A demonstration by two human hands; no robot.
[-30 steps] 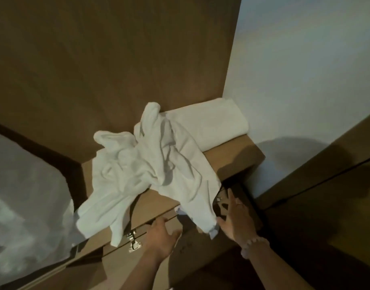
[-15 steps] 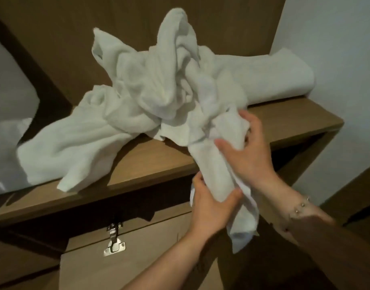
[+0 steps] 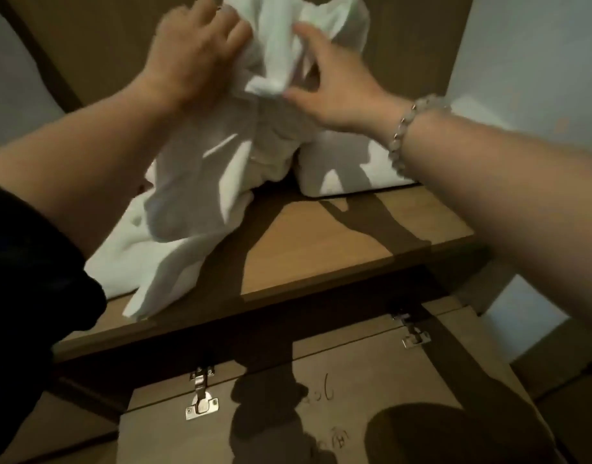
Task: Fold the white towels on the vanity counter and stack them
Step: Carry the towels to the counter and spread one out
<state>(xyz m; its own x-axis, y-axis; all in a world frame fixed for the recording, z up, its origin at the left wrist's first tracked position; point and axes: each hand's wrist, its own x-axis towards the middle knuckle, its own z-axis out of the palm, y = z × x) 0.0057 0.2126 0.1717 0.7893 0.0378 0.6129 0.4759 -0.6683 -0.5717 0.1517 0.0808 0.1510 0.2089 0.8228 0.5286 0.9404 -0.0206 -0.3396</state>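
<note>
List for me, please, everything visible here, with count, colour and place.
crumpled towels: count unclear, white, held up at the top, trailing onto the counter
folded towel: one, white, back right of the counter
counter: one, brown wood, under the towels
hinges: two, silver, on the cabinet front below
wall: one, pale, right
bracelet: one, pale beads, right wrist
sleeve: one, dark, left arm
left hand: one, grips the crumpled towels' top
right hand: one, grips them alongside
</note>
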